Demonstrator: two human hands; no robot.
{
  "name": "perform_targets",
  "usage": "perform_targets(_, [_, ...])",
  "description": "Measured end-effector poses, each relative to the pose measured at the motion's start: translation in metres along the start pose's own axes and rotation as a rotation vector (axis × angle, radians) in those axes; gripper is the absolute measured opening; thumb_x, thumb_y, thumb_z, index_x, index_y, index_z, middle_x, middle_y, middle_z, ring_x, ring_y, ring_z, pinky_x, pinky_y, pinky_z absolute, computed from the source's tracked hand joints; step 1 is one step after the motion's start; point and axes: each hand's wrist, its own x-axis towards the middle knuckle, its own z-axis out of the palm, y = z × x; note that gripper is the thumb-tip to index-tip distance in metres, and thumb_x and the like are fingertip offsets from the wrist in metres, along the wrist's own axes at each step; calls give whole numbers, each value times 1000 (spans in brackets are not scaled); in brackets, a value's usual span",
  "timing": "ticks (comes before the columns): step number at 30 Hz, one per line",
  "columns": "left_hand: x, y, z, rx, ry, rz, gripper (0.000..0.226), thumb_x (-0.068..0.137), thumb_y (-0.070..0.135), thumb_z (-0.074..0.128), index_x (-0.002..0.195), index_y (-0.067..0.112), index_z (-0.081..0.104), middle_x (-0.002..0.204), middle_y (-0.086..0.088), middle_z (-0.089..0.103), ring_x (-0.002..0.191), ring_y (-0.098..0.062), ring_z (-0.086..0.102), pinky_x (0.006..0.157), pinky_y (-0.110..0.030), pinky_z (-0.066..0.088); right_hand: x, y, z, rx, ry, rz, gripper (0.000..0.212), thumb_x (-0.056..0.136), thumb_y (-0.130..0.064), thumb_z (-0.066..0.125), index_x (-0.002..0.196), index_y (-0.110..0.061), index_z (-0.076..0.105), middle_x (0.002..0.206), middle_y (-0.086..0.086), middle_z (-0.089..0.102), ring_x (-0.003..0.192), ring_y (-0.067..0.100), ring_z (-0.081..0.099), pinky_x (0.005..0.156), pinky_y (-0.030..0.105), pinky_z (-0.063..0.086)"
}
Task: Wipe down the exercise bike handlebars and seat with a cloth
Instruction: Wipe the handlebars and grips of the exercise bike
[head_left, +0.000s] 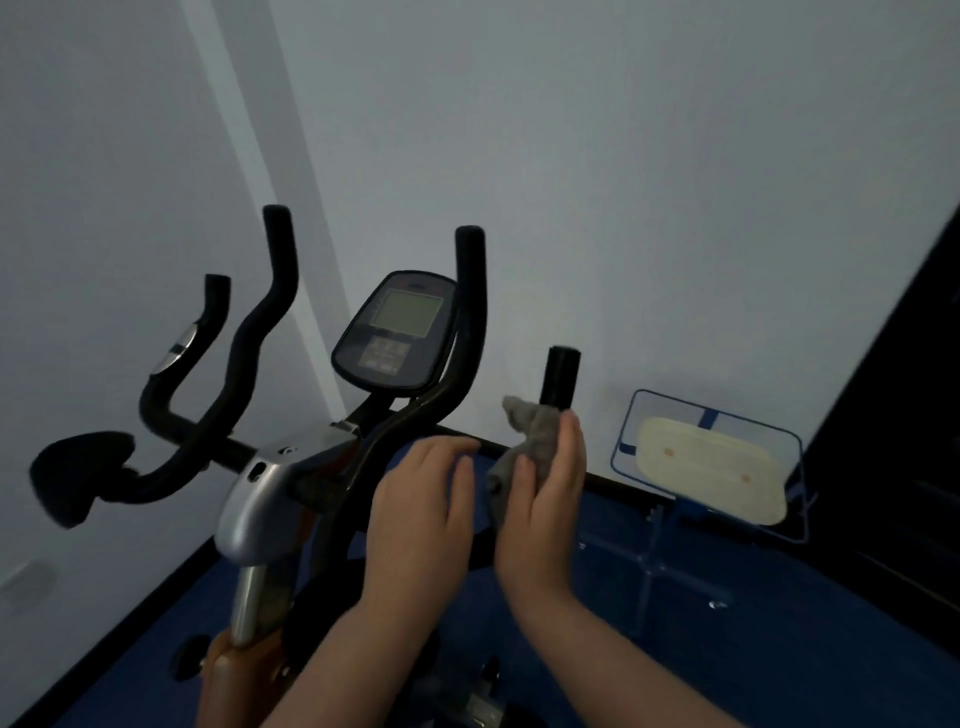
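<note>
The exercise bike's black handlebars (260, 317) rise in front of me around a grey console (397, 332). My right hand (545, 499) grips a crumpled grey cloth (530, 431) wrapped around the right-hand grip (560, 374), just below its top end. My left hand (421, 509) rests with relaxed fingers on the bar next to it, beside the cloth. A black pad (78, 473) sits at the far left end of the bars. The seat is out of view.
White walls stand close behind the bike. At right a blue wire rack (628, 415) holds a cream pad (711, 467). A dark door or panel (909, 405) fills the far right. The floor is blue (779, 649). The silver stem housing (260, 499) sits below the bars.
</note>
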Motion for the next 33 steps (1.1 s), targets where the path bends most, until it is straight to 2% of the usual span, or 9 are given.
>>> perform_targets(3, [7, -3, 13, 63, -155, -151, 33, 100, 44, 33, 114, 30, 59, 108, 15, 61, 96, 0, 55, 82, -27, 46, 29, 0, -9, 124, -6, 181, 51, 103, -33, 35, 151, -30, 20, 153, -3, 36, 137, 9, 37, 112, 24, 33])
perform_targets(7, [2, -9, 16, 210, -242, -174, 60, 83, 70, 12, 70, 33, 58, 67, 13, 61, 66, 3, 57, 52, -23, 37, 14, 7, -7, 199, -66, 201, 60, 93, -48, 38, 149, -30, 25, 142, -1, 49, 127, 9, 49, 107, 33, 41])
perform_targets(11, [5, -10, 16, 225, -206, -228, 72, 79, 74, 14, 68, 26, 66, 64, 14, 64, 65, 2, 60, 61, -26, 48, 57, 1, -9, 297, -72, 230, 46, 89, -56, 32, 127, -32, 42, 124, 11, 61, 113, 28, 61, 101, 50, 45])
perform_targets(14, [6, -8, 15, 288, -269, -212, 77, 77, 77, 11, 65, 20, 61, 62, 12, 61, 61, -3, 57, 53, -23, 39, 99, -7, -10, 395, -40, 236, 27, 97, -49, 31, 108, -32, 49, 99, 4, 70, 87, 24, 69, 77, 37, 57])
perform_targets(19, [2, -6, 12, 274, -319, -145, 74, 84, 79, 12, 68, 20, 53, 64, 8, 57, 58, -10, 54, 52, -29, 35, 62, 13, -14, 381, -153, 332, 64, 82, -66, 38, 125, -21, 46, 94, 12, 70, 85, 28, 70, 81, 49, 57])
perform_targets(22, [2, -6, 11, 303, -319, -161, 77, 81, 80, 10, 73, 21, 58, 64, 7, 58, 62, -10, 55, 57, -32, 40, 85, 8, -16, 444, -190, 369, 70, 76, -71, 38, 121, -18, 48, 73, 2, 69, 67, 23, 70, 66, 37, 58])
perform_targets(27, [3, 1, 10, 239, -299, -247, 62, 83, 76, 19, 68, 34, 62, 64, 13, 60, 61, -6, 57, 60, -32, 46, 122, -9, -21, 247, -262, 204, 46, 90, -67, 24, 111, -38, 52, 105, 1, 68, 98, 16, 67, 86, 32, 53])
perform_targets(30, [3, 3, 9, 114, -221, -324, 58, 84, 68, 31, 72, 30, 73, 69, 17, 68, 67, 1, 64, 69, -35, 53, 100, 7, -47, 114, -430, 253, 39, 83, -68, 27, 104, -46, 50, 94, -21, 66, 88, -11, 61, 66, 6, 46])
perform_targets(33, [-1, 5, 7, -48, -115, -371, 51, 92, 62, 41, 73, 28, 74, 70, 14, 71, 71, -2, 67, 73, -37, 55, 79, 19, -64, 86, -565, 370, 30, 90, -59, 32, 95, -42, 56, 87, -23, 65, 80, -17, 59, 60, 3, 43])
